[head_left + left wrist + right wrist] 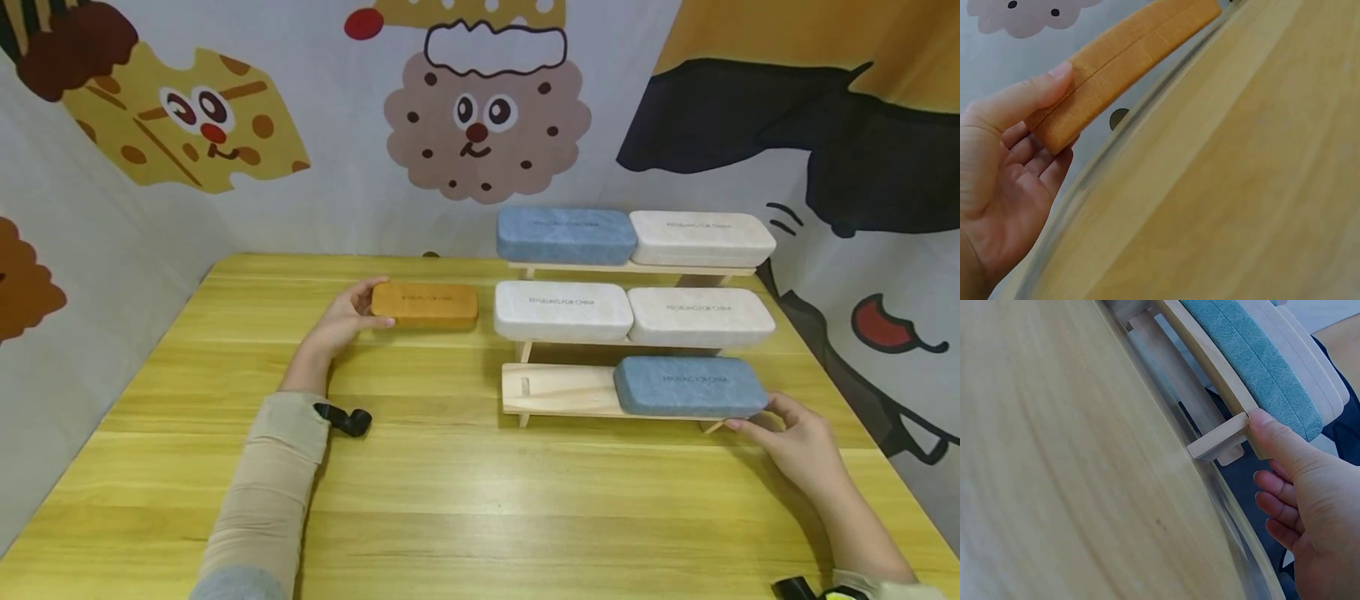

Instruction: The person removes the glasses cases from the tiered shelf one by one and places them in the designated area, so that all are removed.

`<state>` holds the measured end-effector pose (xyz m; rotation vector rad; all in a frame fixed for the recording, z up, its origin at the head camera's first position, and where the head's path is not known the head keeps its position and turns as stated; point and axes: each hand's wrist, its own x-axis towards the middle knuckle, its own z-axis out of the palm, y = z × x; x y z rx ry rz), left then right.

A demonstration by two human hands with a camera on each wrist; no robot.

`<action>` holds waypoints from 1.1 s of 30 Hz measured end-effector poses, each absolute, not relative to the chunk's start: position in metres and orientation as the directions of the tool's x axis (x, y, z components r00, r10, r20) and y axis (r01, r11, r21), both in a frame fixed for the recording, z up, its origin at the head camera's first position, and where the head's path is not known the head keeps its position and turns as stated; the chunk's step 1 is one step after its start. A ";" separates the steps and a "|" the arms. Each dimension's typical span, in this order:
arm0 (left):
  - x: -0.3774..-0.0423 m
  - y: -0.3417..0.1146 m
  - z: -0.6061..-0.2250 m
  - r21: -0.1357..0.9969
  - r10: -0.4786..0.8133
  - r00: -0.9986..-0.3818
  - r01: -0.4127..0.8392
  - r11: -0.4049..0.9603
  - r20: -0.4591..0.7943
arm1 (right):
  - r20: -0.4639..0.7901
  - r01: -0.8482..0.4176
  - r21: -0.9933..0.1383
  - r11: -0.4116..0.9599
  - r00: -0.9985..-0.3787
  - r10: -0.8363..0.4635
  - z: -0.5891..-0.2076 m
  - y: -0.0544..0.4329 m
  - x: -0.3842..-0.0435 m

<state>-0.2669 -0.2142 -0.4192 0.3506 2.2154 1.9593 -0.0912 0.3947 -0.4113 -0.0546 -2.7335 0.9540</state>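
Note:
An orange glasses case [424, 307] is pinched at its left end by my left hand [348, 317], thumb on the near side. The left wrist view shows the thumb along the seam of this case [1122, 69], fingers behind it. At the right end of the lowest tier of a wooden display rack [558, 388], my right hand [806, 442] grips the shelf end beside a blue glasses case [690, 386]. In the right wrist view my thumb [1272, 428] lies against the shelf's corner, touching the case's lower edge; the fingers curl below and are partly hidden.
White cases [562, 309] fill the middle tier. On the top tier sit a blue case [566, 236] and a whitish one [702, 238]. The lowest tier's left half is bare wood. A printed curtain [337, 217] hangs behind the wooden table [420, 500].

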 end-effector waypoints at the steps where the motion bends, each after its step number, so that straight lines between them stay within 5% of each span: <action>1: -0.266 -0.214 -0.419 0.993 0.283 -0.959 0.057 0.107 0.024 | 0.218 -0.044 -0.615 0.787 -0.969 0.116 -0.412 0.395 -0.091; 33: -0.266 -0.213 -0.415 0.981 0.403 -0.915 0.079 0.180 0.000 | 0.246 -0.078 -0.607 0.791 -0.965 0.094 -0.412 0.396 -0.092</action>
